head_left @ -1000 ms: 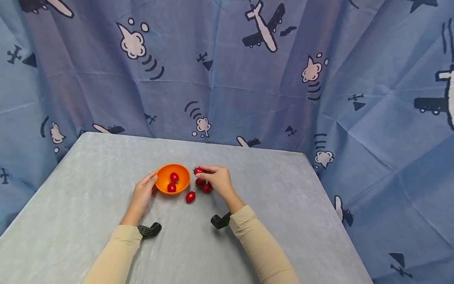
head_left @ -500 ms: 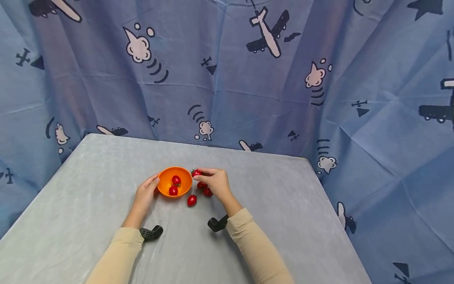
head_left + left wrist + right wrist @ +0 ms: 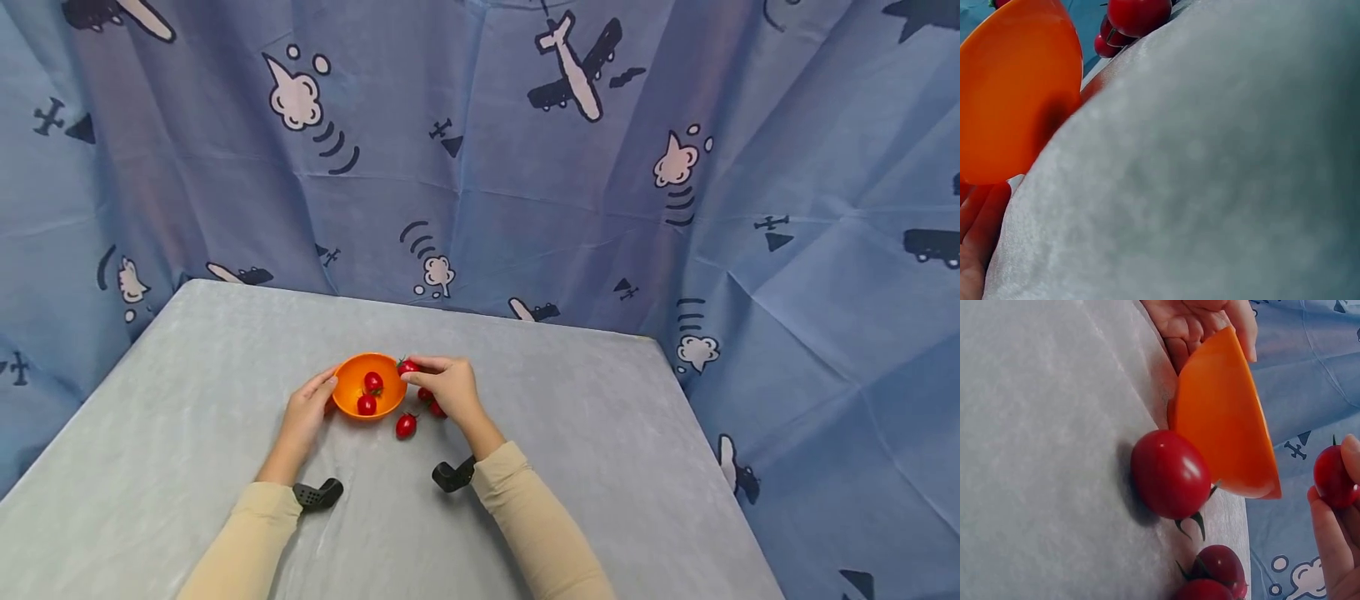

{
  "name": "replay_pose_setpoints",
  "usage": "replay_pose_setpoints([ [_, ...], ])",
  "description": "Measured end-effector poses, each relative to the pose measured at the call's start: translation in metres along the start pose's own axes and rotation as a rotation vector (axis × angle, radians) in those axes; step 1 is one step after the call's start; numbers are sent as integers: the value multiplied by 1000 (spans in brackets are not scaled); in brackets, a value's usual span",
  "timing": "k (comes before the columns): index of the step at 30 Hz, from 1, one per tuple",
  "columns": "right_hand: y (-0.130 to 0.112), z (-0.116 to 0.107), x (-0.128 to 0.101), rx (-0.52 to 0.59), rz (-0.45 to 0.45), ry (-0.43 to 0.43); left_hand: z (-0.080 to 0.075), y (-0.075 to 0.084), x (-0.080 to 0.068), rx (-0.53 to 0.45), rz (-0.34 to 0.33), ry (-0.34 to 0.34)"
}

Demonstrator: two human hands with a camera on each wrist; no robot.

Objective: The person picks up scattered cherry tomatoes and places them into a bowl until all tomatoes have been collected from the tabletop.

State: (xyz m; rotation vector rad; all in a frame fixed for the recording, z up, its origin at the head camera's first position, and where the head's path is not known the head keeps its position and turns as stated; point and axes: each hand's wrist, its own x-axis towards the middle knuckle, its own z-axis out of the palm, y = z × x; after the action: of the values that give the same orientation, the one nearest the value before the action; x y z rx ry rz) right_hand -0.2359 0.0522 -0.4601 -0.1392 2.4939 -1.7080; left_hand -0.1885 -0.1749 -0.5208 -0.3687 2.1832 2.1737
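Observation:
An orange bowl [image 3: 348,390] stands on the table with two cherry tomatoes [image 3: 367,404] inside. My left hand [image 3: 303,413] holds the bowl's left side, its thumb at the rim and the fingers low against the wall. Between thumb and fingertips, my right hand [image 3: 454,390] pinches another cherry tomato [image 3: 407,367], which overlaps the bowl's right rim in the head view. The right wrist view shows this held tomato [image 3: 1334,478] up above the table with its green stem. One loose cherry tomato [image 3: 406,426] lies just in front of the bowl.
More cherry tomatoes [image 3: 437,409] lie right of the bowl, partly hidden beneath my right hand. A pale grey cloth covers the table [image 3: 570,433]. Behind it hangs a blue curtain [image 3: 510,217] with airplane prints. Each wrist wears a black device [image 3: 318,495].
My right hand has carried its cherry tomato leftward, from over the loose ones to the bowl's rim. The left hand stays on the bowl. The head view has shifted slightly.

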Motion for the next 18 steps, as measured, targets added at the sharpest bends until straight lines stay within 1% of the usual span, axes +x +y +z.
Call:
replay_pose_setpoints([
  [3, 1, 3, 0, -6, 10, -10, -1, 0, -1, 2, -10, -3],
  [8, -1, 8, 3, -15, 24, -1, 0, -1, 3, -30, 10, 7],
  [14, -2, 14, 3, -1, -14, -14, 0, -1, 3, -27, 21, 18],
  [18, -2, 15, 2, -4, 5, -11, 1, -1, 2, -31, 24, 16],
])
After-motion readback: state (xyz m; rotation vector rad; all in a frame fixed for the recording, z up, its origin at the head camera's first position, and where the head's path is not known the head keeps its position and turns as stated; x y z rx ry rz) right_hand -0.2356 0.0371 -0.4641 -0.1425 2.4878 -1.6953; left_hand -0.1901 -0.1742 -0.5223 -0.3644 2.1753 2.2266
